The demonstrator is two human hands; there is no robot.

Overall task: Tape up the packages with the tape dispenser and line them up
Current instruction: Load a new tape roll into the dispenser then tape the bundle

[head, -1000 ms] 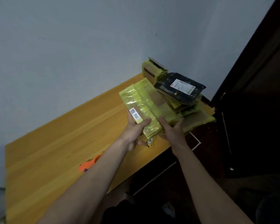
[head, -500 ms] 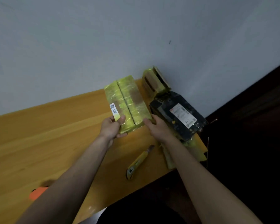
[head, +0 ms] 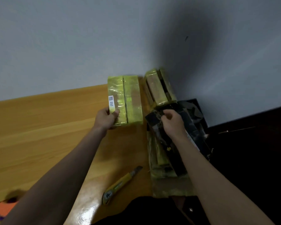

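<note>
Dim, cool indoor light, grain throughout. Deep soft shadow on the wall (head: 177, 51) above the far right corner; near black at right. Bright glare on the varnished table (head: 88, 213) at the near edge. Motion blur on the orange object (head: 2, 210) at near left. Wide-angle bending at the edges, forearms stretched. Fine detail soft on the dark package (head: 190, 127).

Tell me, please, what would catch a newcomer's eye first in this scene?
Most striking is the yellow-taped package standing against the wall on the wooden table, its near end gripped by the left hand. Right of it, the right hand pinches a black package atop a messy pile at the table's edge. A yellow utility knife lies nearer, between the forearms.
</note>
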